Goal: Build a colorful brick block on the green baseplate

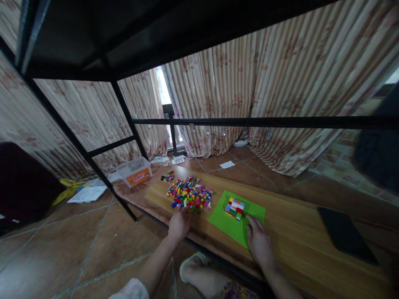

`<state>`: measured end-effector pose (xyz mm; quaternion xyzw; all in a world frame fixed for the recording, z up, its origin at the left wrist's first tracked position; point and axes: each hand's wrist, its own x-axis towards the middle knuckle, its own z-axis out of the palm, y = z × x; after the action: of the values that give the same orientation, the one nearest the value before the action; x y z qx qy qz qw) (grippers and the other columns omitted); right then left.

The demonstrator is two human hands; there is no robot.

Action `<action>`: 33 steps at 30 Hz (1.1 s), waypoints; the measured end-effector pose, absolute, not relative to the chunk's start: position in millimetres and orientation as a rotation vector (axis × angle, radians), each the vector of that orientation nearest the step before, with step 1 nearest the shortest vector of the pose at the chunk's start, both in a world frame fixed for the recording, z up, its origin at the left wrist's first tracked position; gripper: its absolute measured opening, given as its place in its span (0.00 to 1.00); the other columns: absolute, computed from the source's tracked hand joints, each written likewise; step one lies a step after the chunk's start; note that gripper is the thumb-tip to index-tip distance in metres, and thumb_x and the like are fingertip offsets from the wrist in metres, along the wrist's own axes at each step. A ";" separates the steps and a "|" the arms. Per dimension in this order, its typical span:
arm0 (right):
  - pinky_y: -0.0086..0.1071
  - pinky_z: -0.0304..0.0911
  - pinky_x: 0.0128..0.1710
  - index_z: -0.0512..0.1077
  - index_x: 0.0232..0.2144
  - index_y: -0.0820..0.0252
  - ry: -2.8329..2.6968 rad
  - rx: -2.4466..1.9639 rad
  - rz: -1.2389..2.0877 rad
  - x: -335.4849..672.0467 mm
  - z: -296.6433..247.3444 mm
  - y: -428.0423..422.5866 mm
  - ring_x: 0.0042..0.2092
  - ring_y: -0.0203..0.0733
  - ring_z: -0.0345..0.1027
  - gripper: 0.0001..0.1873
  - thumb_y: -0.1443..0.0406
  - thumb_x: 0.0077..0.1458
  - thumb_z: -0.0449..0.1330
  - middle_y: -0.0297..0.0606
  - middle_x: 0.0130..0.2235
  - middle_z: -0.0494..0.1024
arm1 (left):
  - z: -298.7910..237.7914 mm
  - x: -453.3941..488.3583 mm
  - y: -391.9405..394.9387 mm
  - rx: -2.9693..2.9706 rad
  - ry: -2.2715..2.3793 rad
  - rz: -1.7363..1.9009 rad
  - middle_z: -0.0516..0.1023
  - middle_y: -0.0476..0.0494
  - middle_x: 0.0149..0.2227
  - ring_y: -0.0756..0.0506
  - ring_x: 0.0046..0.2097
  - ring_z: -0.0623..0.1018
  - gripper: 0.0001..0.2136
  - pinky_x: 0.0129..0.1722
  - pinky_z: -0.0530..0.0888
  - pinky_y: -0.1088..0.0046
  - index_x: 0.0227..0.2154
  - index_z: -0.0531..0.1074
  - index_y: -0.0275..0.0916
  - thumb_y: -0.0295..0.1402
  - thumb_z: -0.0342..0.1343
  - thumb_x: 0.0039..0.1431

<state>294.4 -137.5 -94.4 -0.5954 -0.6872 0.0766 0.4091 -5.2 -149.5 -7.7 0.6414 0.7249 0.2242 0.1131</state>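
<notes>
A pile of small building bricks (191, 191) in many colours lies loose on a wooden board. My left hand (180, 224) is at the pile's near edge with its fingers closed together; whatever is between the fingertips is hidden. To the right, a green baseplate (230, 230) lies flat, turned at an angle. On it stands a low block of joined bricks (235, 208) in white, red, blue, orange and other colours. My right hand (259, 241) rests over the baseplate's right part, its fingers apart and its fingertips close to the block's right side.
A smaller brick heap (167, 177) lies at the far left of the wooden board (299, 220). Behind it stands a clear plastic box (134, 171) with an orange label. A dark flat tablet-like object (346, 232) lies at right. Black metal bars (218, 121) cross beyond the board.
</notes>
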 end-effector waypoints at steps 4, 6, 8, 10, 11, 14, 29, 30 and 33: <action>0.45 0.65 0.54 0.69 0.49 0.61 -1.807 -1.524 0.061 297.1 -95.5 -139.3 0.52 0.48 0.68 0.19 0.62 0.63 0.44 0.49 0.51 0.73 | -20.5 -10.5 -130.9 1.956 2.039 0.658 0.75 0.41 0.46 0.44 0.47 0.75 0.15 0.48 0.70 0.70 0.49 0.72 0.40 0.29 0.52 0.58; 0.45 0.65 0.54 0.69 0.48 0.61 -1.827 -1.538 0.017 297.0 -95.1 -140.4 0.52 0.48 0.68 0.19 0.61 0.63 0.44 0.48 0.50 0.73 | -25.2 -12.0 -125.6 2.038 1.985 0.669 0.75 0.41 0.45 0.44 0.48 0.75 0.16 0.49 0.70 0.69 0.49 0.72 0.41 0.30 0.53 0.58; 0.44 0.65 0.53 0.71 0.45 0.60 -1.842 -1.568 -0.025 296.9 -94.7 -141.6 0.51 0.48 0.69 0.19 0.60 0.63 0.44 0.48 0.49 0.74 | -29.4 -12.8 -122.1 2.115 1.949 0.688 0.75 0.41 0.44 0.43 0.47 0.75 0.15 0.48 0.70 0.68 0.49 0.72 0.41 0.31 0.53 0.58; 0.43 0.66 0.53 0.72 0.43 0.59 -1.867 -1.595 -0.051 297.4 -94.3 -142.9 0.50 0.47 0.70 0.19 0.60 0.63 0.44 0.47 0.48 0.75 | -33.9 -13.4 -119.9 2.157 1.926 0.712 0.75 0.41 0.44 0.43 0.45 0.75 0.14 0.47 0.71 0.67 0.48 0.72 0.41 0.31 0.53 0.58; 0.42 0.66 0.53 0.73 0.42 0.59 -1.883 -1.603 -0.060 297.8 -93.7 -143.5 0.50 0.46 0.70 0.18 0.60 0.63 0.45 0.46 0.48 0.75 | -36.3 -13.8 -119.1 2.171 1.904 0.730 0.75 0.41 0.44 0.43 0.45 0.75 0.14 0.47 0.71 0.67 0.47 0.73 0.41 0.30 0.53 0.59; 0.40 0.66 0.53 0.74 0.40 0.58 -1.913 -1.632 -0.066 298.4 -87.8 -144.3 0.51 0.45 0.70 0.18 0.62 0.62 0.45 0.45 0.49 0.75 | -43.1 -15.7 -117.0 2.199 1.807 0.815 0.75 0.42 0.43 0.44 0.45 0.75 0.13 0.48 0.71 0.68 0.47 0.73 0.41 0.29 0.51 0.59; 0.48 0.61 0.53 0.70 0.42 0.64 -1.622 -1.878 -0.126 252.2 -92.6 -138.6 0.54 0.51 0.62 0.18 0.71 0.56 0.43 0.51 0.50 0.69 | -51.5 -20.5 -117.6 2.029 1.667 0.923 0.75 0.41 0.48 0.42 0.50 0.74 0.19 0.52 0.70 0.64 0.53 0.69 0.42 0.27 0.51 0.58; 0.47 0.61 0.54 0.70 0.43 0.64 -1.653 -1.866 -0.112 254.8 -91.6 -140.2 0.54 0.51 0.62 0.18 0.71 0.57 0.43 0.51 0.51 0.69 | -52.5 -20.5 -117.8 2.024 1.663 0.926 0.75 0.41 0.49 0.42 0.51 0.73 0.20 0.52 0.70 0.64 0.53 0.68 0.42 0.27 0.51 0.58; 0.44 0.62 0.54 0.71 0.43 0.64 -1.740 -1.828 -0.070 263.9 -87.7 -144.2 0.54 0.50 0.62 0.18 0.69 0.58 0.43 0.51 0.51 0.69 | -53.9 -20.4 -118.2 2.000 1.667 0.927 0.74 0.41 0.50 0.42 0.52 0.73 0.20 0.52 0.70 0.64 0.54 0.68 0.42 0.27 0.51 0.58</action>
<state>263.9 -144.2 -87.7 -0.6899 -0.6567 -0.0266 0.3036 -20.4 -118.2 -53.9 0.7107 0.5925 0.3295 0.1879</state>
